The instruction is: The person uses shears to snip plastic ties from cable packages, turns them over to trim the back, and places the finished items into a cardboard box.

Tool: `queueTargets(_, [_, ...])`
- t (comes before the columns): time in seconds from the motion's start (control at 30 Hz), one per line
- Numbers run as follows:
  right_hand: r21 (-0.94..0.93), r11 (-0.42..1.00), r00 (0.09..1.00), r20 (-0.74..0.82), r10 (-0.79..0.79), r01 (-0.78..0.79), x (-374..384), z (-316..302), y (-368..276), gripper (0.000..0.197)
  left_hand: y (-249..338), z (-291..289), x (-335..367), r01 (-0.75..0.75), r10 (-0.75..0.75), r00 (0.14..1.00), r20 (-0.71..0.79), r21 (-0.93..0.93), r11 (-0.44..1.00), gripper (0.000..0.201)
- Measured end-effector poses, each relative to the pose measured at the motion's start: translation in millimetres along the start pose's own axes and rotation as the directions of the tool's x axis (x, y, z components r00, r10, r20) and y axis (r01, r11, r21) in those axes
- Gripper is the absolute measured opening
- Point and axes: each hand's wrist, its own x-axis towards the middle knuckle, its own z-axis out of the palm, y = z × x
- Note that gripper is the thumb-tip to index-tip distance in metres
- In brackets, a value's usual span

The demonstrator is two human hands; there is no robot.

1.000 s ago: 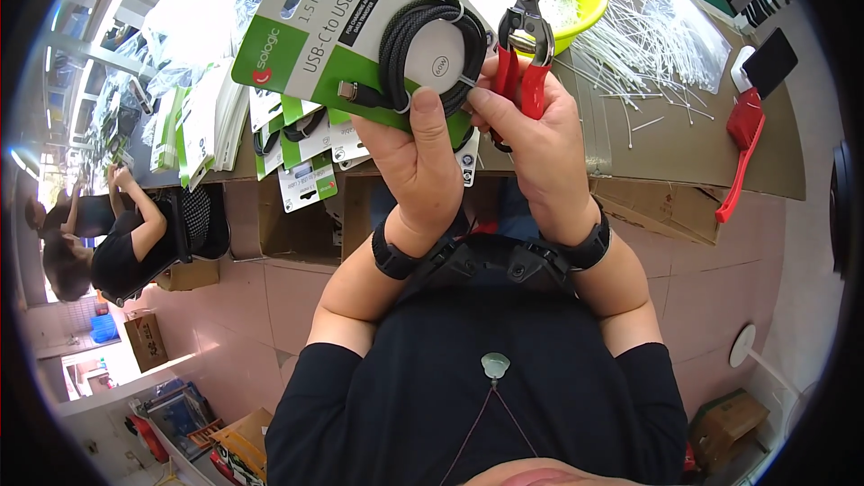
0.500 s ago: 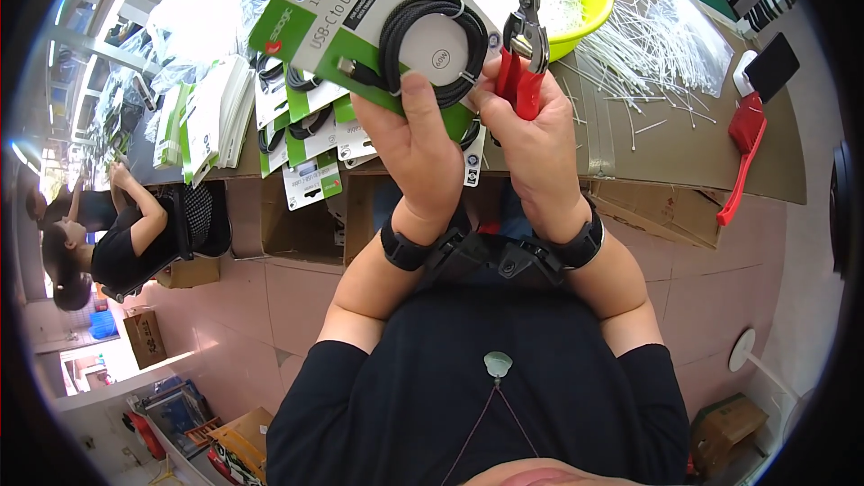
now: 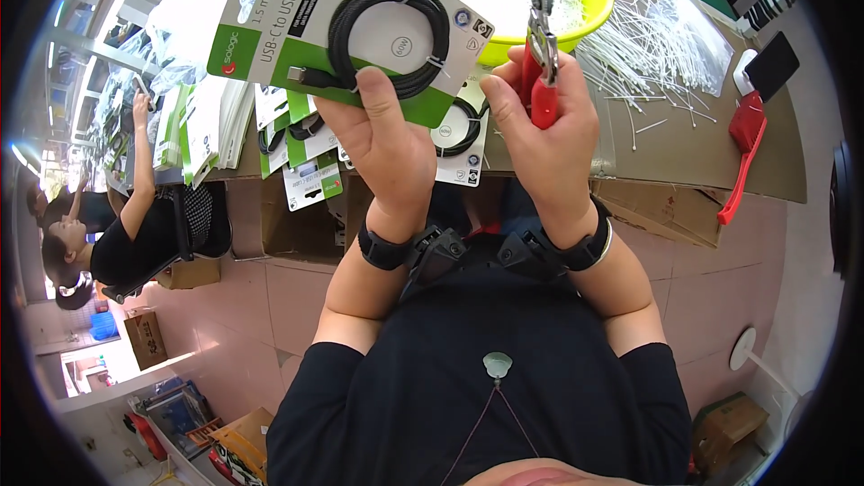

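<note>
My left hand (image 3: 382, 139) grips the lower edge of a white and green cardboard pack (image 3: 247, 67), its thumb pressed on the front. A coiled black cable (image 3: 342, 31) with metal plugs is fixed to this card by thin pale ties. My right hand (image 3: 553, 148) holds red-handled pruning shears (image 3: 543, 45) with the blades pointing up. The shears stand to the right of the pack, apart from it. Behind my left hand, several similar cable packs (image 3: 313, 184) lie in a pile at the table edge, and another pack (image 3: 459, 162) shows between my hands.
A yellow-green basin (image 3: 601, 4) holds white plastic scraps. White cable ties (image 3: 630, 63) lie strewn beside a clear plastic bag (image 3: 688, 36). A red strap-like thing (image 3: 745, 135) hangs over the table's right edge. Cardboard boxes (image 3: 661, 211) stand underneath. A co-worker (image 3: 135, 234) sits at the left.
My left hand has carried the pack to the left, away from the shears. My right hand has shifted slightly right with the shears. The co-worker's arm has risen toward the table.
</note>
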Motion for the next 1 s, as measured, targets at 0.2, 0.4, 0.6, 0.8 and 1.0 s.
queueTargets(0.2, [0.061,0.997,0.994,0.102,0.030,-0.036,6.6,4.3,-11.1,0.024,-1.2,-10.1,-10.9,-0.122,0.074,0.972,0.221,0.213,0.969,0.041])
queueTargets(0.4, [0.093,0.980,0.978,0.125,0.166,-0.178,9.3,3.1,-11.8,0.022,-2.8,-8.5,-15.0,-0.201,0.126,0.953,0.275,0.266,0.943,0.040])
queueTargets(0.6, [-0.303,0.900,0.950,0.103,-0.295,0.312,9.4,6.1,7.6,0.026,2.4,-9.8,-15.6,-0.091,0.052,0.989,0.141,0.285,0.954,0.036])
queueTargets(0.8, [-0.647,0.726,0.934,-0.059,-0.352,0.233,44.4,-46.4,28.5,0.027,39.0,-21.4,2.1,0.121,-0.111,0.993,-0.051,0.310,0.943,0.038])
queueTargets(1.0, [-0.610,0.655,0.890,0.381,-0.251,0.446,36.0,-115.8,28.4,0.040,56.2,-75.8,34.5,0.467,-0.460,0.852,-0.251,-0.035,0.884,0.034])
